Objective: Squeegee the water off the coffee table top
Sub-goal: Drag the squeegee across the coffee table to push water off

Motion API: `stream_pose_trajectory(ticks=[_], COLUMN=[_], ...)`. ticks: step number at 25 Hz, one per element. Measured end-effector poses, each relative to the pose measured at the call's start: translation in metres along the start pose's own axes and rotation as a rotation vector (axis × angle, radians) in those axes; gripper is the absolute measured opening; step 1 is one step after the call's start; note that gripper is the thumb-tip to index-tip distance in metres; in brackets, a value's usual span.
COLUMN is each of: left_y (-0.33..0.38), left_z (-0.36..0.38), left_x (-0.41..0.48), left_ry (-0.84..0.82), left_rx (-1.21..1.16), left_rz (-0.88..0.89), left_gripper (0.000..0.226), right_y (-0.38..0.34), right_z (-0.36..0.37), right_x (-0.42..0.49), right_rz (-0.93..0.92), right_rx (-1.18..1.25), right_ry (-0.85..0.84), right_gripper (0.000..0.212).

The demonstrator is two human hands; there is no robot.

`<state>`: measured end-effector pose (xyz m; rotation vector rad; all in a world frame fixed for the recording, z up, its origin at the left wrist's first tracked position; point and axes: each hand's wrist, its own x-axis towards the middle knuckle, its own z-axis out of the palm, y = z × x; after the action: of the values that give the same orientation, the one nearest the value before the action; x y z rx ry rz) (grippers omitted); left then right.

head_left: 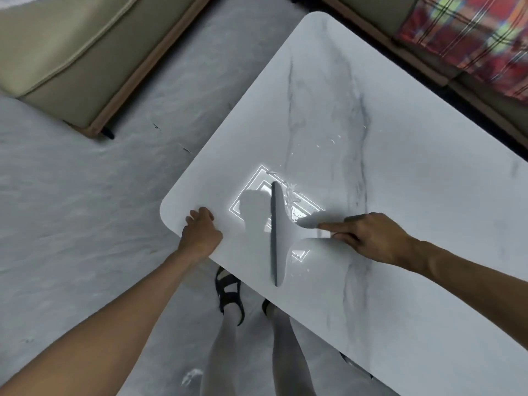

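Observation:
A white squeegee [281, 232] with a dark rubber blade lies flat on the white marble coffee table top [400, 172], near its left corner. My right hand [368, 237] grips the squeegee's handle, with the index finger stretched along it. Water drops and streaks [297, 201] glisten just right of the blade's far end, and more drops are scattered further up the top. My left hand [201, 231] rests curled over the table's near-left edge, holding the rim. A ceiling light's reflection shines around the blade.
A beige sofa [71, 52] stands at the upper left on the pale floor. A sofa with a red plaid cloth [471, 38] runs along the table's far right side. My legs and a black sandal [228, 292] are below the table's near edge.

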<state>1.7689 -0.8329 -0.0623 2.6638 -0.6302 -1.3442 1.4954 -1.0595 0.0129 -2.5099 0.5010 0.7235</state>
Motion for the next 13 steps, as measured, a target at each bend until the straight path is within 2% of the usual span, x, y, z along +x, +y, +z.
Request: stream_pose_trajectory(ticks=[3,5,9,13], left_y=[0.003,0.003,0.001,0.004], left_z=[-0.005,-0.006,-0.003,0.003], left_x=[0.003,0.005,0.007,0.010], left_ry=[-0.008,-0.013,-0.045,-0.044], left_rx=[-0.005,0.007,0.064,0.084], left_rz=[-0.019,-0.026,-0.031,-0.037], left_gripper=[0.031,0.028,0.024,0.029], right_y=[-0.054,-0.076,-0.042,0.016], right_z=[0.030,0.046,0.050,0.025], right_x=[0.036,0.052,0.028,-0.028], right_rz=[-0.171,-0.209,-0.100,0.133], right_rx=[-0.023,-0.057,-0.040,-0.023], right_ry=[-0.080,-0.133,-0.132,-0.108], right_gripper=[0.041,0.043,0.043,0.043])
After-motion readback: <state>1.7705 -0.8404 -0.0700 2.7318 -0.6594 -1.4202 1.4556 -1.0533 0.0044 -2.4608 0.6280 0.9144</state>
